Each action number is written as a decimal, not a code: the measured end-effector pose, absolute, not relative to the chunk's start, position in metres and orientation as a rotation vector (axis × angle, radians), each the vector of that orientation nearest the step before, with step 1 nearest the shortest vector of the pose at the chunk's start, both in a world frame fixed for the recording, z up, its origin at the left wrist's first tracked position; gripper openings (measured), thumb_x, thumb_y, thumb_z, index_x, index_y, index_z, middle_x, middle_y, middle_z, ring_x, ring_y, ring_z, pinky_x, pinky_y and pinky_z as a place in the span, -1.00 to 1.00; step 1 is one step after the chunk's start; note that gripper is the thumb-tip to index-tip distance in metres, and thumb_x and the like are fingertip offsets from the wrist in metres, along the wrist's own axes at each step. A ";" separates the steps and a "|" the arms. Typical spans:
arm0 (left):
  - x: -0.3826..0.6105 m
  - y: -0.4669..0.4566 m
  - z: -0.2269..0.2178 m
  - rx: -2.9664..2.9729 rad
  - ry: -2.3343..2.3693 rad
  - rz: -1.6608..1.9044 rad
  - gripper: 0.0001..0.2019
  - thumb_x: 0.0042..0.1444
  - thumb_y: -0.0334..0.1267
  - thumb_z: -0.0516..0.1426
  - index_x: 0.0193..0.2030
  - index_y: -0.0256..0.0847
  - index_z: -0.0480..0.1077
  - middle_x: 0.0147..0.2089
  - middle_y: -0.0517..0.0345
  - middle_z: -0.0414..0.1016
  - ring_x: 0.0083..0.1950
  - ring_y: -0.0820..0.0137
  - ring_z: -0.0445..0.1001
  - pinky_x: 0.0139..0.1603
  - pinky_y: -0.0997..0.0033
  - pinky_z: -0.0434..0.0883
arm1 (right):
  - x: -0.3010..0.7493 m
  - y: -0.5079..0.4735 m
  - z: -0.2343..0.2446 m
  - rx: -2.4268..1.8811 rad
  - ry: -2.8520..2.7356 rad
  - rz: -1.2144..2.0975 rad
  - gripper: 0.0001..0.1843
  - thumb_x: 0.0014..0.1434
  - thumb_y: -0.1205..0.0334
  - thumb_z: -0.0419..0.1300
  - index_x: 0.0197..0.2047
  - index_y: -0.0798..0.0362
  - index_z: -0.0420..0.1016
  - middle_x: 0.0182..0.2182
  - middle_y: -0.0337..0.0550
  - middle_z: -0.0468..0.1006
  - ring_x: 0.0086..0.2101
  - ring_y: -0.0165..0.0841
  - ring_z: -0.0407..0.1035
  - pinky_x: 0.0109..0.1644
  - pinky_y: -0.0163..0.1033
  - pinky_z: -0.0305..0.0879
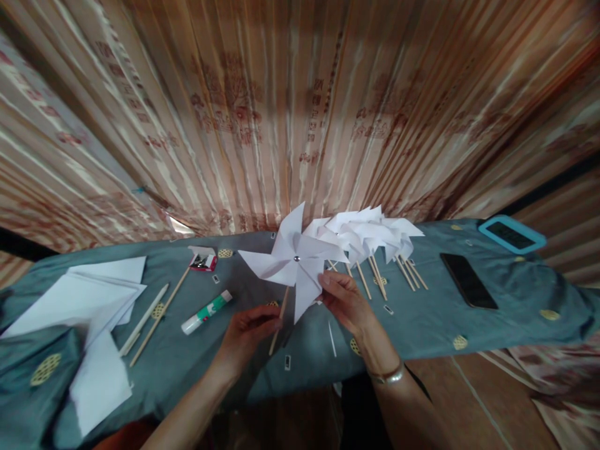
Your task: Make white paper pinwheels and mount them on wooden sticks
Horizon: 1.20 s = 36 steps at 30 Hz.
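I hold a white paper pinwheel upright over a table covered in blue-grey cloth. A metal pin sits at its centre. My left hand pinches the pinwheel's wooden stick near its lower part. My right hand has its fingers closed on the edge of the lower right paper blade. Behind and to the right lies a pile of finished white pinwheels with their sticks pointing toward me.
A glue stick lies left of my hands, with loose wooden sticks and white paper sheets farther left. A small red box sits behind. A black phone and a teal-cased device lie at right. A patterned curtain hangs behind.
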<state>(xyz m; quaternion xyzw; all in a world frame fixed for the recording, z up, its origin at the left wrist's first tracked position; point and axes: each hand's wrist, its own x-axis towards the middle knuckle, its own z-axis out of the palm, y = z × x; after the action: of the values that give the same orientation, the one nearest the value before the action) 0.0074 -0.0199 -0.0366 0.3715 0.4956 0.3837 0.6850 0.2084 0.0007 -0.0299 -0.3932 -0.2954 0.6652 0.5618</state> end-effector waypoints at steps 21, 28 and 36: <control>0.012 -0.021 -0.033 0.821 1.133 0.887 -0.77 -0.36 -0.23 0.40 -0.47 -0.21 0.61 -0.43 0.12 0.61 -0.38 0.37 0.48 -0.27 0.44 0.40 | 0.207 0.001 -0.026 -0.999 -0.777 1.545 -0.78 -0.20 0.06 0.48 -0.49 -0.03 0.64 -0.56 -0.29 0.53 -0.55 -0.50 0.33 -0.46 -0.38 0.34; 0.015 -0.021 -0.033 0.835 1.062 0.894 -0.78 -0.31 -0.21 0.39 -0.45 -0.22 0.61 -0.40 0.09 0.63 -0.27 0.28 0.53 -0.10 0.36 0.41 | 0.197 -0.001 -0.030 -1.018 -0.902 1.555 -0.74 -0.15 0.02 0.45 -0.46 0.03 0.65 -0.56 -0.23 0.58 -0.53 -0.45 0.40 -0.44 -0.36 0.35; 0.014 -0.021 -0.039 0.814 1.126 0.923 -0.73 -0.34 -0.20 0.40 -0.42 -0.24 0.61 -0.40 0.08 0.63 -0.37 0.31 0.52 -0.26 0.37 0.44 | 0.171 -0.006 -0.035 -0.972 -0.811 1.521 -0.78 -0.16 0.04 0.45 -0.48 -0.01 0.65 -0.56 -0.25 0.58 -0.52 -0.44 0.36 -0.38 -0.31 0.33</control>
<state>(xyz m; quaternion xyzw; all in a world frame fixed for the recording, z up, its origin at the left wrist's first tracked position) 0.0140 -0.0207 -0.0391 0.3616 0.5000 0.4100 0.6717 0.1708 -0.0062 -0.0351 -0.4105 -0.3426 0.6423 0.5491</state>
